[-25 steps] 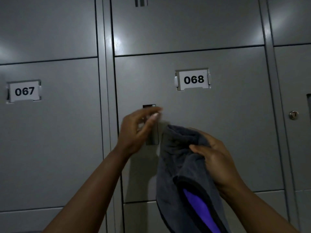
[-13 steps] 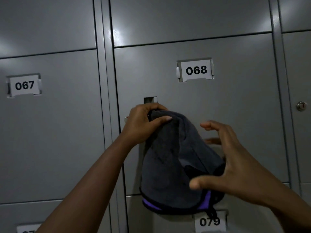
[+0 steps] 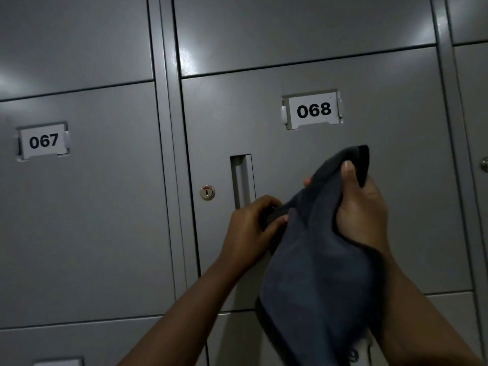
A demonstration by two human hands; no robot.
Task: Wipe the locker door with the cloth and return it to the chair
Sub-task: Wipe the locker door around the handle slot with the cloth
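1. The right hand (image 3: 361,207) is closed on the upper part of the dark grey cloth (image 3: 317,273); its thumb presses the top fold and the fingers are wrapped behind the fabric. The left hand (image 3: 250,228) pinches a lower edge of the same cloth with curled fingers. The cloth hangs between both hands, in front of the locker door (image 3: 396,207) with the label 068 (image 3: 313,110). I cannot tell if it touches the door.

2. The cloth is bunched and not flat. If the person wipes like this, only a small ridge may touch the metal and some areas stay dirty.

3. The long loose part hangs down below the hands. It can slip out of the left pinch, because this grip is only on an edge.

4. The recessed handle (image 3: 243,180) and the lock (image 3: 207,192) are just beside the left hand. A fold may catch there and pull the cloth away.

5. The chair is not in view, so the return needs a turn while holding the cloth firmly.
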